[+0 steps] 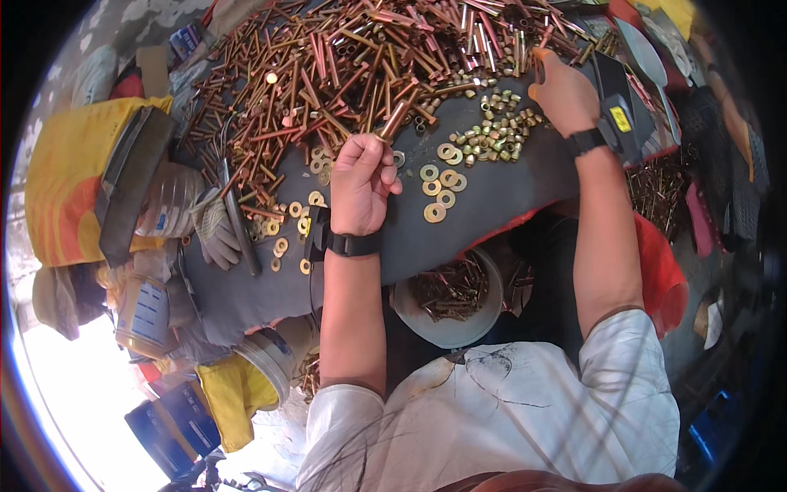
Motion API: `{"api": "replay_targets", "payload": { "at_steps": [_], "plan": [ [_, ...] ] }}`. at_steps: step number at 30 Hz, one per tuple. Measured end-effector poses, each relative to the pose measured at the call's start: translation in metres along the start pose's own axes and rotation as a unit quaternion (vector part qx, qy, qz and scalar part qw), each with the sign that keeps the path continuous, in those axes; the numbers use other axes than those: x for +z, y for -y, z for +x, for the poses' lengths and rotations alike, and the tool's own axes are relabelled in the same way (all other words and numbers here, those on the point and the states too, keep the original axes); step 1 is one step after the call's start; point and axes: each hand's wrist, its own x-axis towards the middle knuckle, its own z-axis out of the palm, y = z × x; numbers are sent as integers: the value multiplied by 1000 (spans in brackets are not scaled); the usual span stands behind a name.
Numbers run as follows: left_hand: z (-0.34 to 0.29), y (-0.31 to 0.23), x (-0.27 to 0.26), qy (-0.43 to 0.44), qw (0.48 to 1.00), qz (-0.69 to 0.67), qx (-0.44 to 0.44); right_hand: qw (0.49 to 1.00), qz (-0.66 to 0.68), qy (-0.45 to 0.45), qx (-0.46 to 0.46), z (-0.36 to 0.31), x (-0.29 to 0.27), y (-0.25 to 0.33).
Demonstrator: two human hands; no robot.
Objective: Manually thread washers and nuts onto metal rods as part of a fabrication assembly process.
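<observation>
Coppery metal sleeve [395, 119], pinched between the left hand's [358, 179] thumb and fingers, points toward one o'clock. From there, the right hand [567, 98] bends inward at two o'clock, its grip unclear; flat washers [442, 176] lie at three, piled fasteners [344, 70] at twelve.

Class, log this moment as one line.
left hand: holds fastener; right hand: at pile, grip unclear; washers: between hands, on surface
</observation>
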Motion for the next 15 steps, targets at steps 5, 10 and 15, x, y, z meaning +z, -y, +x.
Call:
{"api": "replay_targets", "payload": {
  "at_steps": [5,10,15],
  "plan": [
    [-1,-5,-3,-23,999,25,19,808,548,208,-52,-22,-10,49],
    [-1,-4,2,-26,999,39,23,773,602,192,-64,-31,-6,69],
    [-4,-2,9,-26,998,53,9,621,762,179,-28,-38,-9,89]
  ]
}}
